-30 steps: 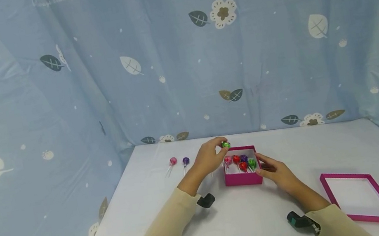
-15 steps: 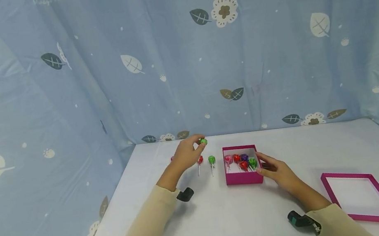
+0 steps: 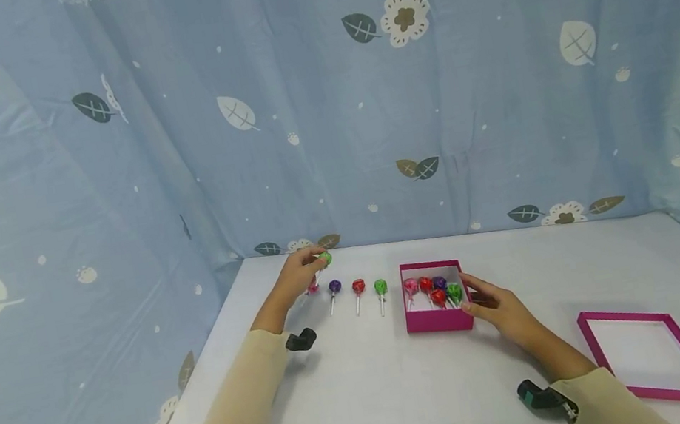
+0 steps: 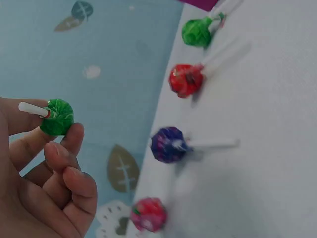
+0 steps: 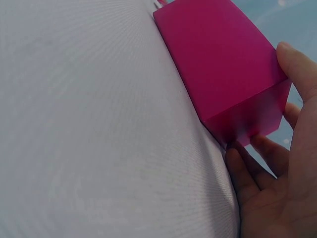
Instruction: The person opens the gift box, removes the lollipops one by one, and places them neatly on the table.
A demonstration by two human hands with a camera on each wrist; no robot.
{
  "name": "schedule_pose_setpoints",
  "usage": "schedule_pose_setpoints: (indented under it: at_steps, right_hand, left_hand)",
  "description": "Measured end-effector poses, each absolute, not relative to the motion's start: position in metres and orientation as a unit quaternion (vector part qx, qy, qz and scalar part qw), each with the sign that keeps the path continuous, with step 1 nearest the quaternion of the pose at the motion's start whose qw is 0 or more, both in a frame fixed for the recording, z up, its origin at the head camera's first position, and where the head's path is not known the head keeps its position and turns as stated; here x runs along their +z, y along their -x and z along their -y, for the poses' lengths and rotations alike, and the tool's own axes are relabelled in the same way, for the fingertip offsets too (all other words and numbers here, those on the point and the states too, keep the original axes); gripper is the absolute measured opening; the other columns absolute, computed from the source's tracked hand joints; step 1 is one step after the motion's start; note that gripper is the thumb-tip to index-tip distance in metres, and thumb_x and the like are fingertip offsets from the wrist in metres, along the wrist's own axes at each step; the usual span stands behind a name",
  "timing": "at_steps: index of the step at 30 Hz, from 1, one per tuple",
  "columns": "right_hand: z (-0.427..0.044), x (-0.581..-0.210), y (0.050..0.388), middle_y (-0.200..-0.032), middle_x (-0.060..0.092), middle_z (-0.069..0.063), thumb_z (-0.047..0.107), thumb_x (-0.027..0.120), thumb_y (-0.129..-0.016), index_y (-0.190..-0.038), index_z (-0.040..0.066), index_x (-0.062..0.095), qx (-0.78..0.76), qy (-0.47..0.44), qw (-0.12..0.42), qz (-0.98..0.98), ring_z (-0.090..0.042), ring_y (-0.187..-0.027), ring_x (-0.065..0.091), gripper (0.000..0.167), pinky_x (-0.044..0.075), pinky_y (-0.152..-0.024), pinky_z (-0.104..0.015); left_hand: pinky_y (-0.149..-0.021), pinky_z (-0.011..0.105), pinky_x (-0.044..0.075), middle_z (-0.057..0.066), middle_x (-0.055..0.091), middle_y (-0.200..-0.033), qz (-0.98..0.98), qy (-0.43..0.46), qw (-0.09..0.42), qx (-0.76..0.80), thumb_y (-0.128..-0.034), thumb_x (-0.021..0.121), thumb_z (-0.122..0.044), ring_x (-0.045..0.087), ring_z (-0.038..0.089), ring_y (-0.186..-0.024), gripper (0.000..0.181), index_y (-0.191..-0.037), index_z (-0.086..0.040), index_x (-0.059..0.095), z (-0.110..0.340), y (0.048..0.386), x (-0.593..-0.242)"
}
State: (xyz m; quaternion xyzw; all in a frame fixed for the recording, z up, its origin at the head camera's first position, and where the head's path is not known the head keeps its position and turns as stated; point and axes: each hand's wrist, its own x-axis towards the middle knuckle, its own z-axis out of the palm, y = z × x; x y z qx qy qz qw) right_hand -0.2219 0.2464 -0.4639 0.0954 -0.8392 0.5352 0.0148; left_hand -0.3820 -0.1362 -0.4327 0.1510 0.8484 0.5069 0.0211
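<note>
You looked about halfway, my call: five boxed, four laid out, one pinched and not yet set down.
Nearest, the lid was already off, lying hollow side up at your right. Your right hand gripped the pink box, thumb at the front corner, fingertips on the side; inside sat a pink, a purple, a green and two red lollipops. Left of it ran a row: green candy, red candy, purple candy, then pink candy, partly covered by your left hand. That hand pinched a green lollipop by its round end, raised off the table. White cloth-covered table; behind it hung a blue curtain with leaves and flowers.
</note>
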Motion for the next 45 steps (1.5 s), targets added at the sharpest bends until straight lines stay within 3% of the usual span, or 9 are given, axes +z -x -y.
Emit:
schedule_pose_setpoints:
  at_steps: [4, 9, 15, 23, 34, 40, 45]
  right_hand:
    - [-0.245, -0.463, 0.221, -0.151, 0.033, -0.023, 0.022, 0.062, -0.097, -0.151, 0.007, 0.035, 0.536, -0.100, 0.014, 0.838, -0.047, -0.129, 0.042, 0.062, 0.041, -0.098, -0.054]
    - [-0.246, -0.466, 0.225, -0.151, 0.033, -0.024, 0.021, 0.062, -0.097, -0.151, 0.006, 0.035, 0.533, -0.107, 0.020, 0.839, -0.047, -0.128, 0.043, 0.062, 0.042, -0.097, -0.054]
    - [-0.255, -0.490, 0.237, -0.152, 0.032, -0.022, 0.026, 0.063, -0.096, -0.152, 0.014, 0.034, 0.532, -0.095, 0.019, 0.841, -0.046, -0.129, 0.043, 0.064, 0.042, -0.097, -0.055]
    - [-0.261, -0.501, 0.244, -0.153, 0.032, -0.018, 0.032, 0.066, -0.094, -0.152, 0.021, 0.035, 0.543, -0.095, 0.019, 0.834, -0.044, -0.129, 0.043, 0.067, 0.043, -0.096, -0.053]
    - [-0.252, -0.479, 0.232, -0.152, 0.031, -0.023, 0.022, 0.064, -0.096, -0.152, 0.012, 0.034, 0.537, -0.086, 0.013, 0.839, -0.047, -0.130, 0.041, 0.064, 0.041, -0.098, -0.053]
    - [-0.246, -0.462, 0.221, -0.151, 0.033, -0.025, 0.021, 0.063, -0.096, -0.151, 0.007, 0.035, 0.531, -0.095, 0.015, 0.842, -0.048, -0.128, 0.041, 0.063, 0.042, -0.097, -0.053]
    - [-0.250, -0.473, 0.229, -0.151, 0.033, -0.024, 0.022, 0.064, -0.096, -0.151, 0.010, 0.035, 0.537, -0.095, 0.017, 0.838, -0.047, -0.129, 0.042, 0.063, 0.041, -0.098, -0.054]
  left_hand:
    - [-0.056, 0.032, 0.042, 0.018, 0.061, -0.104, -0.833, -0.125, 0.046, 0.536, -0.0997, 0.057, -0.024, 0.046, 0.016, -0.061, 0.034, -0.129, -0.007, 0.059, 0.144, 0.381, -0.443]
    - [-0.058, 0.031, 0.044, 0.010, 0.064, -0.097, -0.839, -0.113, 0.061, 0.528, -0.0981, 0.059, -0.025, 0.049, 0.017, -0.063, 0.031, -0.123, -0.008, 0.063, 0.149, 0.377, -0.456]
    - [-0.060, 0.031, 0.047, 0.006, 0.067, -0.098, -0.846, -0.110, 0.087, 0.515, -0.0970, 0.061, -0.026, 0.052, 0.018, -0.067, 0.029, -0.121, -0.009, 0.065, 0.152, 0.369, -0.467]
    - [-0.062, 0.031, 0.047, 0.012, 0.064, -0.094, -0.840, -0.118, 0.055, 0.527, -0.0979, 0.059, -0.027, 0.051, 0.018, -0.069, 0.036, -0.126, -0.005, 0.061, 0.163, 0.370, -0.460]
    - [-0.063, 0.032, 0.045, 0.021, 0.060, -0.103, -0.832, -0.096, 0.024, 0.546, -0.0995, 0.057, -0.022, 0.047, 0.017, -0.064, 0.041, -0.135, -0.003, 0.051, 0.190, 0.373, -0.446]
    - [-0.061, 0.031, 0.043, 0.014, 0.061, -0.098, -0.859, -0.058, 0.021, 0.508, -0.0979, 0.060, -0.024, 0.048, 0.016, -0.063, 0.032, -0.123, -0.005, 0.058, 0.205, 0.380, -0.455]
    - [-0.060, 0.032, 0.043, 0.013, 0.063, -0.098, -0.881, -0.042, 0.022, 0.470, -0.0958, 0.063, -0.027, 0.050, 0.017, -0.062, 0.032, -0.120, -0.007, 0.062, 0.213, 0.382, -0.462]
